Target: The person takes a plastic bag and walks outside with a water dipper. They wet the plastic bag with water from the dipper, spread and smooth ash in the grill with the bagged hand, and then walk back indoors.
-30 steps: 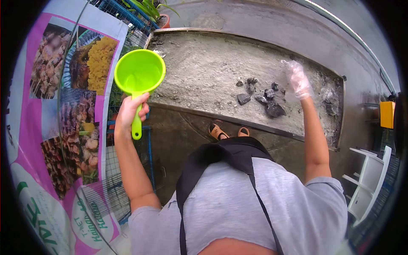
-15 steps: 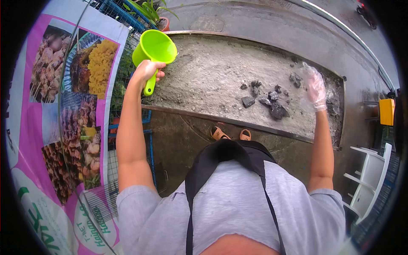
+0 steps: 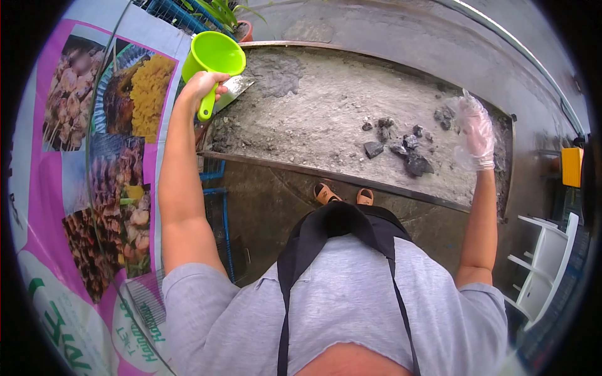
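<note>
My left hand is wrapped round the handle of a lime-green plastic dipper, over the left end of a long metal-edged tray of grey ash. The dipper's mouth faces up and toward the tray. Just beside that hand a flat metal blade shows; its handle is hidden. A dark wet-looking patch lies in the ash close by. My right hand, in a loose clear plastic glove, hovers over the tray's right end with fingers stretched out, holding nothing visible. Black charcoal lumps lie left of it.
A printed food banner runs along my left, next to blue wire racks. Beyond the tray's far left corner stands a potted plant. White plastic chairs and a yellow object are at the right.
The dipper and my left hand have shifted left and slightly up. The metal blade and the dark patch in the ash now show. My right hand has moved slightly right.
</note>
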Available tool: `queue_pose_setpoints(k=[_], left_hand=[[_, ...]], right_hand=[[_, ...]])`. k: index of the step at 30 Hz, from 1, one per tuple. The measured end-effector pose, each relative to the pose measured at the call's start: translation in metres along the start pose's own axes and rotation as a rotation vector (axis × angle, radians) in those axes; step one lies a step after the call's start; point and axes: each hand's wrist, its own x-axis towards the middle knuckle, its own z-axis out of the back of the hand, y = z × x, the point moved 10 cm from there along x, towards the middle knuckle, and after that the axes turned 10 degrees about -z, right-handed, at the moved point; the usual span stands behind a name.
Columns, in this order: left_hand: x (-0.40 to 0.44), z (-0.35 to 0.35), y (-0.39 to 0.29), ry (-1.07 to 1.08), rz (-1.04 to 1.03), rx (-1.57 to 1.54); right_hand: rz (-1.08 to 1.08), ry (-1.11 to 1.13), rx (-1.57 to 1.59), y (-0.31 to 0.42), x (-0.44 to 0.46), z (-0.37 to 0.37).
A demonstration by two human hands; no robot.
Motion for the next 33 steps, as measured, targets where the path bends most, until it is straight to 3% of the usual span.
queue_pose_setpoints(k=[3, 7, 10, 13, 16, 19, 22, 24, 28, 30, 33], left_hand=[[-0.009, 0.005, 0.01, 0.036, 0.013, 0.011], [-0.031, 0.01, 0.019, 0.031, 0.013, 0.069], [-0.049, 0.009, 0.026, 0.029, 0.023, 0.088], [-0.075, 0.012, 0.028, 0.011, 0.057, 0.099], [-0.094, 0.017, 0.036, 0.002, 0.062, 0.109], [-0.113, 0.021, 0.044, 0.012, 0.08, 0.174], [-0.135, 0.019, 0.045, 0.01, 0.093, 0.189], [-0.147, 0.019, 0.049, 0.007, 0.101, 0.197], [-0.164, 0.014, 0.06, 0.005, 0.127, 0.204], [-0.169, 0.006, 0.055, 0.011, 0.114, 0.214], [-0.169, -0.008, 0.054, 0.036, 0.109, 0.23]], right_hand=[[-0.119, 0.065, 0.084, 0.0, 0.001, -0.009], [-0.045, 0.073, -0.022, 0.024, 0.006, -0.016], [-0.147, 0.102, 0.025, 0.033, 0.004, -0.023], [-0.049, 0.121, -0.028, 0.051, 0.003, -0.03], [-0.08, 0.167, 0.12, 0.057, 0.002, -0.037], [0.024, 0.221, 0.198, 0.06, 0.005, -0.041], [0.304, 0.219, 0.152, 0.086, -0.003, -0.037], [-0.022, 0.314, 0.297, 0.067, 0.007, -0.041], [0.148, 0.306, 0.164, 0.082, 0.003, -0.036], [-0.035, 0.272, 0.272, 0.07, 0.007, -0.033], [-0.021, 0.298, 0.284, 0.066, 0.007, -0.025]])
